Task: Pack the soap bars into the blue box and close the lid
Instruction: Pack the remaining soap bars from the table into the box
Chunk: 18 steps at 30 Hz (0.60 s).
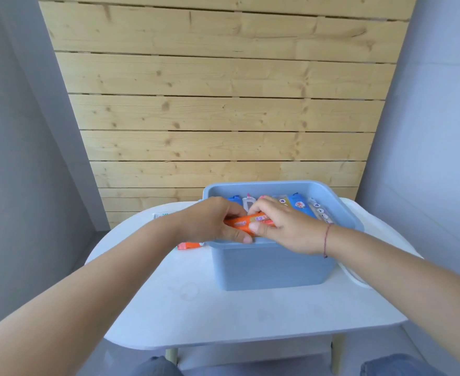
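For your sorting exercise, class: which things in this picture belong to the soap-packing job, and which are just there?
Part of the job:
- blue box
- orange soap bar, held by left hand and right hand over the box
- soap bars standing in the box
- orange soap bar on the table
- white object, maybe the lid

Just there:
- white table
- wooden wall
- wrist string

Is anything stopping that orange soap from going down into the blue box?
Nothing visible blocks it. Both hands, left and right, hold the orange soap bar over the blue box's near rim; other soap bars stand farther back.
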Tool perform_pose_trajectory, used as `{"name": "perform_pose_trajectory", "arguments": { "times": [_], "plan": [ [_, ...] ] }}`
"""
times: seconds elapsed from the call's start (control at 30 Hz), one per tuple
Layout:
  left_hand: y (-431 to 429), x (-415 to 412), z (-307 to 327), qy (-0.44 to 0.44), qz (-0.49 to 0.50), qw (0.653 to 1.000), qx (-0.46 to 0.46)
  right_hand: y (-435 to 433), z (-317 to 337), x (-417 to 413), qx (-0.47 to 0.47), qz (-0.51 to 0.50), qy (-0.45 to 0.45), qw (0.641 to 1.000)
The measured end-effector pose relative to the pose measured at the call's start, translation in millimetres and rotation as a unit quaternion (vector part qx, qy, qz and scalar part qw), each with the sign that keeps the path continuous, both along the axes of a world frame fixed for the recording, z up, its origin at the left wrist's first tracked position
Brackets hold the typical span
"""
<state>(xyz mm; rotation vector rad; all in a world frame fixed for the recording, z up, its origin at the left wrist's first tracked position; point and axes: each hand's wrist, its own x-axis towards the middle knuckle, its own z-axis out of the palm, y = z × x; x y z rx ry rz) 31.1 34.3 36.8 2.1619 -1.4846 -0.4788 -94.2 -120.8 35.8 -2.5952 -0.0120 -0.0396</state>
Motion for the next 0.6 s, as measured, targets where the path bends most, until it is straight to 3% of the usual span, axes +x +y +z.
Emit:
{"name": "perform_pose_trajectory", "arguments": {
  "times": [0.1,0.17,0.37,0.6],
  "plan": [
    [1.9,1.9,5.9,-0.017,0.005,1.0,-0.007,-19.1,11.9,-0.5,0.154,-0.06,0.048,0.985],
    [0.4,3.3,11.4,-0.039,-0.004,0.999,0.001,-36.2,20.0,0.5,0.18,-0.078,0.071,0.978],
    [-0.7,4.7,25.4,-0.09,-0.017,0.995,0.039,-56.2,14.3,4.8,0.017,0.0,0.173,0.985],
    [-6.1,2.3,30.0,-0.108,-0.028,0.993,0.047,-43.7,-10.6,28.3,-0.191,0.002,0.049,0.98]
  ]
}}
